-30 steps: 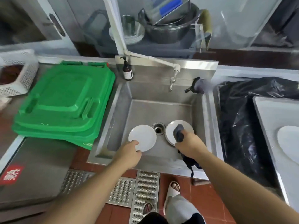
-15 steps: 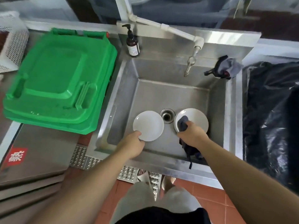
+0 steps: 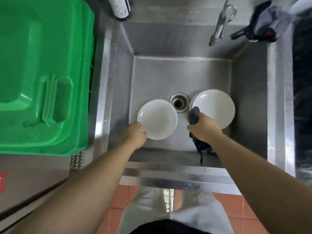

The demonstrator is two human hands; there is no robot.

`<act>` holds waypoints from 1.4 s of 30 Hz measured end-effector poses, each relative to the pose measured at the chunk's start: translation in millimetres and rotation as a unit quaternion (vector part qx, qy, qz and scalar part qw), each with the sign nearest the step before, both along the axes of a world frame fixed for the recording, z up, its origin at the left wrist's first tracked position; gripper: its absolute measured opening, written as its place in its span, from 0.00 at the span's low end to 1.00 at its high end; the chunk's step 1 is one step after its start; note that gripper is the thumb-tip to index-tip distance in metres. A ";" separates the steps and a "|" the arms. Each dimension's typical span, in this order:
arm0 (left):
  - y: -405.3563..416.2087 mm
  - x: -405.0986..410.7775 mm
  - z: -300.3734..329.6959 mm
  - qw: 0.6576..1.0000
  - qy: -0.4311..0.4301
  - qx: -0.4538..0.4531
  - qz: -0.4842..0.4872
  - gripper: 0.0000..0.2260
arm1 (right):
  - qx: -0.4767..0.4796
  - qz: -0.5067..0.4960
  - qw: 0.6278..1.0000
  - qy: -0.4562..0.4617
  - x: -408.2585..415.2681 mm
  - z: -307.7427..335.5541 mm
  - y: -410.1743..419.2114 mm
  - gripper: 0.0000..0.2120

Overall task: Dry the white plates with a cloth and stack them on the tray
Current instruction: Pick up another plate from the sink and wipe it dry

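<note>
Fingers of the left hand (image 3: 134, 136) are pinched on the near-left rim of the left white plate (image 3: 157, 119), so that plate sits just ahead and to the right of them, down in the steel sink (image 3: 182, 71); can't really tell if it's lifted a bit or flat on the sink bottom. Over on the other side the right hand (image 3: 205, 128) is closed around a dark cloth (image 3: 194, 114), with a wad of it poking out past the fingers and pressed on the near-left edge of the right white plate (image 3: 216, 107). The rest of the cloth hangs down behind the wrist toward the front wall of the sink. That right plate spreads out beyond and to the right of those fingers, and there looks to be another rim peeking out under its left side, so maybe two stacked, hard to say. The drain (image 3: 179, 102) is between the two plates, just beyond both sets of fingers. Well ahead of the right hand the faucet spout (image 3: 219, 26) hangs over the basin, with a grey rag (image 3: 271, 21) bunched on the far right corner. A dark pump bottle (image 3: 120, 7) stands at the far left corner, and a big green plastic lid (image 3: 42, 73) sits well to the left of the left hand.
</note>
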State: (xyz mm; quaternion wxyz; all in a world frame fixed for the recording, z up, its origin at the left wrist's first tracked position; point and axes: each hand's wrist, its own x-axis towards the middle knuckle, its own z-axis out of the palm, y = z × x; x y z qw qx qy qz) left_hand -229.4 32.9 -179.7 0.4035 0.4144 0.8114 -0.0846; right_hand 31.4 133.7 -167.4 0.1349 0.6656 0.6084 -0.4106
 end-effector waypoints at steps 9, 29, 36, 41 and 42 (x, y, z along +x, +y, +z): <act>24.3 -18.2 -75.5 0.992 0.019 -0.029 0.117 0.21 | 0.009 -0.034 0.999 0.005 -9.1 -64.1 -7.6 0.23; 28.4 -24.0 -114.1 0.948 -0.065 -0.025 0.311 0.15 | -0.009 -0.061 0.998 -0.012 0.7 -81.5 -3.7 0.18; 24.5 -24.2 -96.3 0.905 -0.134 -0.018 0.404 0.14 | -0.012 -0.074 0.997 -0.020 2.1 -60.5 2.8 0.15; 21.1 -25.8 -81.6 0.892 -0.167 -0.016 0.419 0.15 | -0.010 -0.081 0.996 -0.020 4.3 -39.6 3.9 0.13; 20.9 -25.4 -77.9 0.891 -0.177 -0.013 0.418 0.15 | -0.009 -0.082 0.996 -0.020 4.3 -34.8 3.5 0.13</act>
